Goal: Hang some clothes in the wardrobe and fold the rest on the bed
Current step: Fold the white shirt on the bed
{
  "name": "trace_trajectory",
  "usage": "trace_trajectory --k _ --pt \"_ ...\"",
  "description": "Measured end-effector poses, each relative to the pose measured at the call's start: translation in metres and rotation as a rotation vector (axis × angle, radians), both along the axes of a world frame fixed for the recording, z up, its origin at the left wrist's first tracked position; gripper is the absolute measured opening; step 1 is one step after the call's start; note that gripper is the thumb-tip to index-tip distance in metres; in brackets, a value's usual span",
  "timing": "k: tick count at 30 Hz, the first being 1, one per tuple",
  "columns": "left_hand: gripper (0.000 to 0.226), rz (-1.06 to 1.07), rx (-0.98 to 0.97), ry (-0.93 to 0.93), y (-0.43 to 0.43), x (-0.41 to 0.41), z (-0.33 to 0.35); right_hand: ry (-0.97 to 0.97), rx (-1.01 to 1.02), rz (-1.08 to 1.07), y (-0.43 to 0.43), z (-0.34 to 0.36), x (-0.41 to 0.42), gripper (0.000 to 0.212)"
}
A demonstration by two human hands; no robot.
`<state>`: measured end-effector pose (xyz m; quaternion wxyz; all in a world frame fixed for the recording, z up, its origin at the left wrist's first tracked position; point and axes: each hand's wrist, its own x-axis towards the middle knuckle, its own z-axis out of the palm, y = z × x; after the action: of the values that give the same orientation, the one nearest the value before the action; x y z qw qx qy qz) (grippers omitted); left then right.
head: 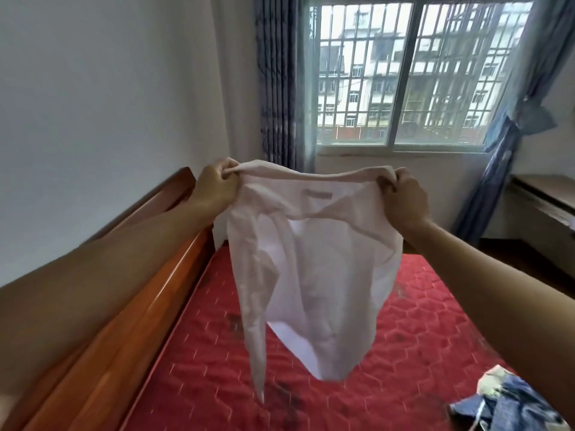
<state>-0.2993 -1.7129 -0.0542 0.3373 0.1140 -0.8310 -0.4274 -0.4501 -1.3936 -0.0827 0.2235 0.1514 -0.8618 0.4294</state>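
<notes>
A pale pink, thin shirt (314,269) hangs in the air over the bed. My left hand (216,189) grips its upper left corner and my right hand (403,197) grips its upper right corner, with the top edge stretched between them. One long sleeve dangles at the left, down to just above the red quilted mattress (202,368). The shirt's lower hem floats free of the mattress. A heap of blue denim clothing (510,405) lies on the mattress at the lower right.
A polished wooden headboard (118,321) runs along the bed's left side against a white wall. Behind the bed is a barred window (401,73) with blue curtains (277,82) on both sides. A low wooden desk (544,206) stands at the right.
</notes>
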Motion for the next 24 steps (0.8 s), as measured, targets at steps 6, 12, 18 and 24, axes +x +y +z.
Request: trace_trajectory --k 6,12,18,24 --pt "0.022 -0.098 0.041 -0.082 0.011 -0.017 -0.027 0.037 0.047 -0.008 0.013 -0.021 0.015 0.017" --pt "0.017 -0.001 0.272 -0.150 0.022 -0.031 -0.054 -0.033 0.076 0.060 0.023 -0.007 0.023 0.035" --pt "0.053 -0.041 0.045 -0.330 0.025 -0.032 -0.066 -0.065 0.330 0.239 0.042 0.004 0.039 0.058" --pt "0.071 -0.603 0.168 -0.664 0.011 -0.007 -0.033 -0.028 0.548 0.189 0.064 0.003 0.026 0.030"
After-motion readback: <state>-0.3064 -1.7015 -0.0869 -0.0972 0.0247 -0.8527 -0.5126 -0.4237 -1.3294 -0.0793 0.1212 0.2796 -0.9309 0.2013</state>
